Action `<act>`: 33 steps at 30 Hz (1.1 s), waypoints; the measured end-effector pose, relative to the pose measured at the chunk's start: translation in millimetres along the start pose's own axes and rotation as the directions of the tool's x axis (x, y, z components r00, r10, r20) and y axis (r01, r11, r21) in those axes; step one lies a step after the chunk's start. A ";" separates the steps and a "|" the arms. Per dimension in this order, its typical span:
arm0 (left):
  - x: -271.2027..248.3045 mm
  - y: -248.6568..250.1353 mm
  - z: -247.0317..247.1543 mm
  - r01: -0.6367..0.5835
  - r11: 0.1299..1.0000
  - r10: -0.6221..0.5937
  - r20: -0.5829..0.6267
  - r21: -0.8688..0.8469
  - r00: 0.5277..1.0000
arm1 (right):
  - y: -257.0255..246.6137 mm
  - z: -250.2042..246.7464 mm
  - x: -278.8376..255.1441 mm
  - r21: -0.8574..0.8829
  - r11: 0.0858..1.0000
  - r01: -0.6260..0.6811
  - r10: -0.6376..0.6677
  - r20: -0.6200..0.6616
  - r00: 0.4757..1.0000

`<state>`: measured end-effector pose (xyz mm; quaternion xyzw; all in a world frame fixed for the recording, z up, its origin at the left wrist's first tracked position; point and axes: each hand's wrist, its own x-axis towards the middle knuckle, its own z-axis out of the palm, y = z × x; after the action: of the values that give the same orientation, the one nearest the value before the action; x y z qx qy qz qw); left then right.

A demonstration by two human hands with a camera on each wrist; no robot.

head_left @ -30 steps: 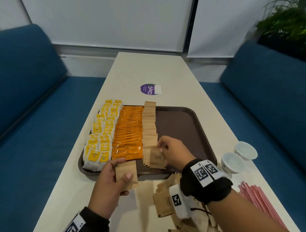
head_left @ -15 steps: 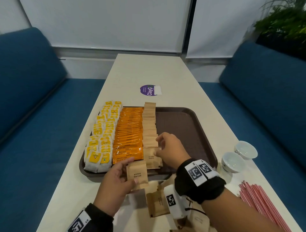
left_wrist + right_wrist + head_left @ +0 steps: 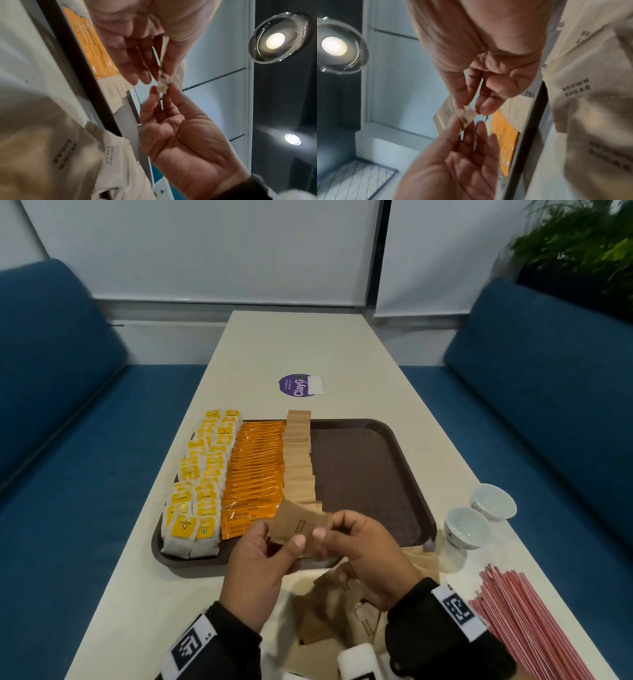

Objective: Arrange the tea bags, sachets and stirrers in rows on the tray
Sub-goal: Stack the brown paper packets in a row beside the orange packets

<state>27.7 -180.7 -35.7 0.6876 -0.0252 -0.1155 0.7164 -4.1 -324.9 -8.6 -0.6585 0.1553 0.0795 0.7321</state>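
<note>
Sachet [image 3: 297, 525] between both hands' fingertips

"BROWN SUGAR" is printed on the sachets [image 3: 583, 94], "AMERICAN BLACK COFFEE" on the orange packets [image 3: 248, 513], "ClayG" on the sticker [image 3: 297, 385].

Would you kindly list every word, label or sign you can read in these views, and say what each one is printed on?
"ClayG": purple round sticker on the table; its small print is too small to read.
"AMERICAN BLACK COFFEE": orange coffee sachets on the tray.
"BROWN SUGAR": loose brown sugar sachets by the tray.
Brown sugar sachet pinched by left hand and right hand: print blurred.
Yellow tea bag tags: unreadable.
Wristband markers: coded patterns only.
</note>
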 end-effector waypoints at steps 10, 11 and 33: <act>29.3 -5.0 -23.5 0.062 0.924 -0.078 0.028 0.379 0.997 | -36.4 -17.5 37.3 -0.516 0.848 0.121 -0.241 -0.173 0.955; 30.6 -6.7 -23.9 0.074 0.909 -0.095 0.031 0.410 0.995 | -32.9 -15.1 42.3 -0.562 0.822 0.091 -0.210 -0.149 0.966; 44.1 -11.7 -12.9 0.049 0.840 -0.157 0.155 0.540 0.975 | 15.7 22.9 56.9 -0.815 0.572 -0.089 -0.109 -0.184 0.977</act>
<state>71.6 -177.2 -53.4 0.8451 -0.0886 -0.2086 0.4841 47.0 -305.5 -40.3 -0.9275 0.1748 0.0670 0.3237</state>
